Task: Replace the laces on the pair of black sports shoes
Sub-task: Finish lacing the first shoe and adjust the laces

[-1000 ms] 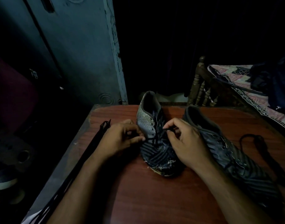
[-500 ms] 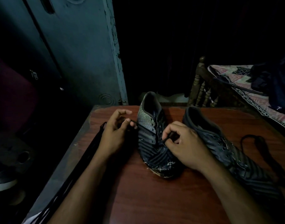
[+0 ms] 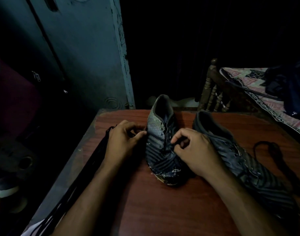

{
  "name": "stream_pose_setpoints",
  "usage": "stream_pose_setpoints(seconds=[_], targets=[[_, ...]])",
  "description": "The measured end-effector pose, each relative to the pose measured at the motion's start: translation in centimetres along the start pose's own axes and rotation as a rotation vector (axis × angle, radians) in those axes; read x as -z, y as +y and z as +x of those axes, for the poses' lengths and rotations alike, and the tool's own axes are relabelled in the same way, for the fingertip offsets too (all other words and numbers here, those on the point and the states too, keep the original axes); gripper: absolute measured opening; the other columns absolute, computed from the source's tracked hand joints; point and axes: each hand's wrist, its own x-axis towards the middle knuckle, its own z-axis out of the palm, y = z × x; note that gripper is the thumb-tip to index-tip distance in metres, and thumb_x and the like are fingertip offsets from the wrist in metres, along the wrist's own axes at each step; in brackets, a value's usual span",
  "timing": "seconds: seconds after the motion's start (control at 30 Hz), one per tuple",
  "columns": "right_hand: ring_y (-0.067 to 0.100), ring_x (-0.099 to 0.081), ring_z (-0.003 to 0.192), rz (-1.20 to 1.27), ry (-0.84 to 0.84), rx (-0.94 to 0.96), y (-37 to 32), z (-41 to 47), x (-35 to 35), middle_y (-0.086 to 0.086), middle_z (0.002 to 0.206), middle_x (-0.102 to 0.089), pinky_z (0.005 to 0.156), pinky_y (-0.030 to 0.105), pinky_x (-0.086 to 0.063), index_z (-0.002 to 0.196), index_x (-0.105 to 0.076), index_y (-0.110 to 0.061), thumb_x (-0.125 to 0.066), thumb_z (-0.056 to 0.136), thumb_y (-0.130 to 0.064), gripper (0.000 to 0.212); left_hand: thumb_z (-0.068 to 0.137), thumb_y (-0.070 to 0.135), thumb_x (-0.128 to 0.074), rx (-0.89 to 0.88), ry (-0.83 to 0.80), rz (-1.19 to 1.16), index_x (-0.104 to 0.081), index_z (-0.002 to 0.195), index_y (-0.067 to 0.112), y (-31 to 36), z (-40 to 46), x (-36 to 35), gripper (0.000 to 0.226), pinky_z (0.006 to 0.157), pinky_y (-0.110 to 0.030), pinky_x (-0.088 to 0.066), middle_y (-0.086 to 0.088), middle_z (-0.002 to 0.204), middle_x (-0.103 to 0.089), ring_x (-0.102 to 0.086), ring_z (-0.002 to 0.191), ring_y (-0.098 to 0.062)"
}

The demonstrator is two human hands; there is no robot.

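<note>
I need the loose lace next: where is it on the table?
In the head view, a loose black lace lies on the table's right side, just beyond the right-hand shoe.

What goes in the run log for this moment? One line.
left hand: pinching lace end | right hand: pinching lace at left shoe eyelets | right shoe: on table

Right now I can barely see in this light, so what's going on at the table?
A person is lacing the left black shoe on the wooden table. The right hand pinches lace at the eyelets; the left hand has its grip beside the shoe. The other shoe lies to the right, loose laces beyond it.
</note>
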Motion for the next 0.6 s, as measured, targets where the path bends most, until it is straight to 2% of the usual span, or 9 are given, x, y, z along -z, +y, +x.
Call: stream_pose_setpoints(seconds=[0.07,0.13,0.2,0.33,0.43,0.5,0.6], targets=[[0.007,-0.057,0.071,0.002,-0.026,0.021,0.0,0.0,0.0,-0.009,0.081,-0.059,0.065,0.027,-0.049,0.075,-0.063,-0.03,-0.072,0.077,-0.012,0.021,0.088,0.021,-0.079,0.0,0.019,0.022,-0.067,0.079,0.039,-0.3,0.0,-0.1,0.023,0.061,-0.006,-0.038,0.012,0.086,-0.063,-0.059,0.074,0.001],[0.007,-0.058,0.073,-0.011,-0.044,0.039,0.0,-0.1,0.1,-0.01,0.082,-0.058,0.067,0.028,-0.051,0.074,-0.063,-0.029,-0.073,0.077,-0.015,0.018,0.092,0.021,-0.074,0.028,0.039,0.015,-0.064,0.082,0.031,-0.6,0.1,-0.4,0.017,0.064,-0.008,-0.038,0.011,0.091,-0.062,-0.058,0.079,0.002],[0.007,-0.058,0.074,-0.019,-0.059,0.047,0.0,-0.1,0.2,-0.012,0.084,-0.056,0.067,0.029,-0.052,0.074,-0.063,-0.029,-0.074,0.077,-0.021,0.015,0.096,0.023,-0.068,0.066,0.056,-0.018,-0.062,0.087,0.029,-0.6,0.2,-0.5,0.012,0.068,-0.017,-0.043,0.01,0.095,-0.063,-0.059,0.081,0.0],[0.006,-0.059,0.078,-0.011,-0.07,0.063,0.0,-0.1,0.1,-0.013,0.088,-0.057,0.07,0.033,-0.055,0.079,-0.063,-0.031,-0.075,0.08,-0.031,0.013,0.099,0.024,-0.062,0.205,0.082,-0.231,-0.058,0.087,0.026,-0.3,0.1,-0.5,0.012,0.067,-0.034,-0.054,0.001,0.085,-0.074,-0.071,0.077,-0.019],[0.005,-0.058,0.074,-0.024,-0.07,0.067,0.1,-0.1,0.2,-0.011,0.086,-0.056,0.071,0.033,-0.055,0.085,-0.066,-0.032,-0.077,0.084,-0.027,0.012,0.1,0.023,-0.057,0.288,0.099,-0.464,-0.053,0.084,0.028,-0.1,0.2,-0.4,0.017,0.07,-0.045,-0.055,-0.003,0.095,-0.077,-0.072,0.083,-0.03],[0.005,-0.057,0.07,-0.027,-0.061,0.063,0.1,-0.1,0.3,-0.01,0.084,-0.056,0.07,0.032,-0.054,0.086,-0.067,-0.032,-0.078,0.084,-0.024,0.013,0.105,0.016,-0.052,0.342,0.127,-0.712,-0.048,0.09,0.022,0.4,0.4,-0.2,0.016,0.063,-0.037,-0.053,-0.007,0.1,-0.078,-0.072,0.08,-0.024],[0.005,-0.057,0.068,-0.022,-0.047,0.062,0.0,-0.1,0.2,-0.01,0.081,-0.056,0.068,0.031,-0.054,0.086,-0.067,-0.033,-0.079,0.083,-0.022,0.017,0.108,0.013,-0.047,0.357,0.161,-0.813,-0.045,0.096,0.017,1.0,0.4,0.1,0.013,0.056,-0.03,-0.053,-0.006,0.102,-0.078,-0.07,0.081,-0.015]])
